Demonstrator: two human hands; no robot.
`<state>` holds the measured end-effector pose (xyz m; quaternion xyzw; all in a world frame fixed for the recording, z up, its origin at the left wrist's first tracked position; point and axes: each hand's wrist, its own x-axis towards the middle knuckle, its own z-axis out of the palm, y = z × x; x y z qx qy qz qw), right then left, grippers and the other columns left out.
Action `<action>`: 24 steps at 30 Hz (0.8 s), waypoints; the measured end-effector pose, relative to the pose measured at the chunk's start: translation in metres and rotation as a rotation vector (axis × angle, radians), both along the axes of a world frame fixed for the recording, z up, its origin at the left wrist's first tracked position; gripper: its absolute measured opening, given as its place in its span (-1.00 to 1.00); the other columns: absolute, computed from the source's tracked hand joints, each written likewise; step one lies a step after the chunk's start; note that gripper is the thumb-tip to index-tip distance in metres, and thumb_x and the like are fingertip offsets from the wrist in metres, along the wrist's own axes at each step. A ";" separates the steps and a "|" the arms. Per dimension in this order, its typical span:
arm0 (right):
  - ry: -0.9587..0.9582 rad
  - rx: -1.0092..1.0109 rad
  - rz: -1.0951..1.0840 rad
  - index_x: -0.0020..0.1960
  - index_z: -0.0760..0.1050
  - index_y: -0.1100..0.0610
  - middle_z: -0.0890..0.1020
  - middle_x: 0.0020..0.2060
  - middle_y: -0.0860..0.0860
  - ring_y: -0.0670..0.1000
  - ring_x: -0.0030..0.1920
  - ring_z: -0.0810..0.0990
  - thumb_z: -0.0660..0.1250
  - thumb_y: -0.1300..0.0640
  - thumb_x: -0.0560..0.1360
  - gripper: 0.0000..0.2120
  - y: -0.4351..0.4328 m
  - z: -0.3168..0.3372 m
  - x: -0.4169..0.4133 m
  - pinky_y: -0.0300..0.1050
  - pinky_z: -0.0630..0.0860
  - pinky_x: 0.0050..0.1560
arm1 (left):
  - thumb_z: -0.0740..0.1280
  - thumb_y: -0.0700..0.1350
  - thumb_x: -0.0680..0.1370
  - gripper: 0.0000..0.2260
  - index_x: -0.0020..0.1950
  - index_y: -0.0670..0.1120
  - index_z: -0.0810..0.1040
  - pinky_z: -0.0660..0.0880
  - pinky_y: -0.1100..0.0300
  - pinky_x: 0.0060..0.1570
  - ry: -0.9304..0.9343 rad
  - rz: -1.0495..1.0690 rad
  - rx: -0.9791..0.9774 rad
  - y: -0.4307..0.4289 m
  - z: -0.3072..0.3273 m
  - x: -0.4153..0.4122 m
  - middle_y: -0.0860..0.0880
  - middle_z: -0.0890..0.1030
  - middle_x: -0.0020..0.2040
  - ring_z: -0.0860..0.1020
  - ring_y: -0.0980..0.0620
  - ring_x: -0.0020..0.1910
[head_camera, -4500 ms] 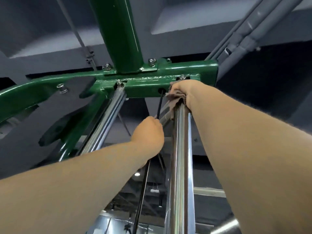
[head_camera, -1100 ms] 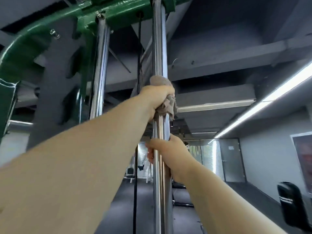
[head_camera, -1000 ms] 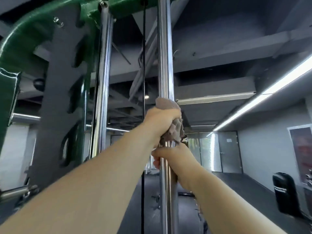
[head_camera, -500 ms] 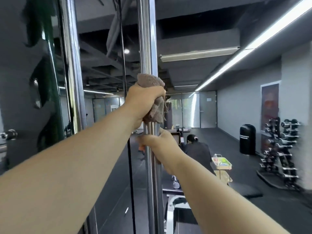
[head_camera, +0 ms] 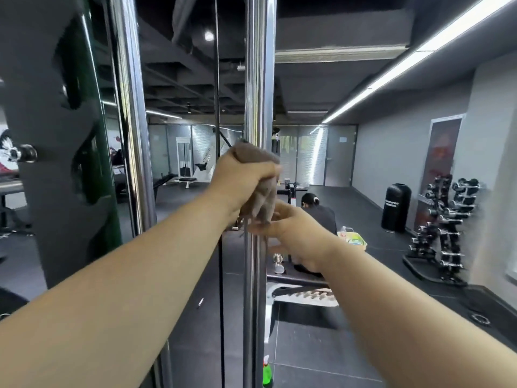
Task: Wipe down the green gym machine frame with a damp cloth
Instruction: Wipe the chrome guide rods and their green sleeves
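My left hand (head_camera: 243,180) grips a grey-brown cloth (head_camera: 261,197) wrapped round the right chrome guide pole (head_camera: 258,79) at about chest height. The cloth's loose end hangs down the pole. My right hand (head_camera: 293,231) sits just below, its fingers curled round the same pole and touching the cloth's lower end. The machine's green frame (head_camera: 107,214) shows only as a dark green upright at the left, partly behind a grey cut-out plate (head_camera: 42,107).
A second chrome pole (head_camera: 131,107) and a thin black cable (head_camera: 217,93) run vertically to the left. A green spray bottle (head_camera: 267,371) stands on the floor by the pole. Behind it a person (head_camera: 316,211) crouches by a bench. A dumbbell rack (head_camera: 447,228) stands at the right wall.
My left hand has slid the cloth down the chrome pole from near the green top bar. My right hand stayed just under it. The view has tipped down from ceiling to room.
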<state>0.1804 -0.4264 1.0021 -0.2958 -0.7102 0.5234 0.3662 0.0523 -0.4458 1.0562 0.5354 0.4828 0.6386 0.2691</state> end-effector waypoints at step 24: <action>0.227 0.277 -0.462 0.00 0.49 -0.13 0.61 -0.11 -0.18 -0.16 -0.08 0.59 0.31 0.02 0.58 -0.95 -0.045 -0.025 -0.041 -0.36 0.46 -0.14 | 0.13 -0.07 0.52 -0.57 0.33 -0.17 0.51 0.37 0.12 0.35 -0.439 -0.408 -0.111 -0.062 -0.067 -0.019 -0.13 0.61 0.23 0.53 -0.01 0.26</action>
